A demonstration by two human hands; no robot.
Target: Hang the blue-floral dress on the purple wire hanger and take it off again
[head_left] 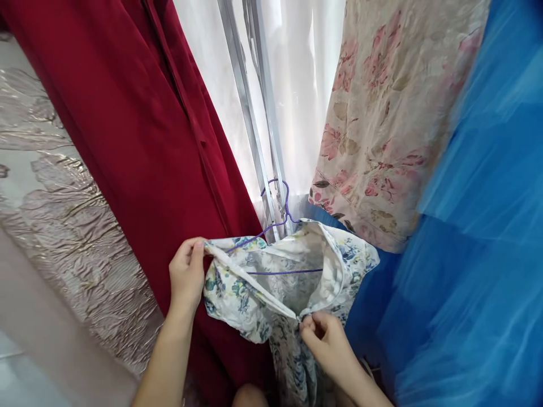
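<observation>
The floral garment (241,305) hangs on a purple hanger (287,203) that spreads its shoulders; the left hand (186,274) pinches the opening's edge taut, the right hand (320,336) pinching below, perhaps at a zip pull (298,319).

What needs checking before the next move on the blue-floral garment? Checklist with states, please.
1. Left hand grip: ok, pinching an edge of the blue-floral garment.
2. Right hand grip: ok, pinching the lower end of the opening.
3. Opening drawn together: not ok, gapes wide.
4. Purple hanger inside garment: ok, lower bar shows through opening.
5. Hook seated on metal rails: cannot tell.
6. Clear of red fabric: cannot tell, they overlap in view.
</observation>
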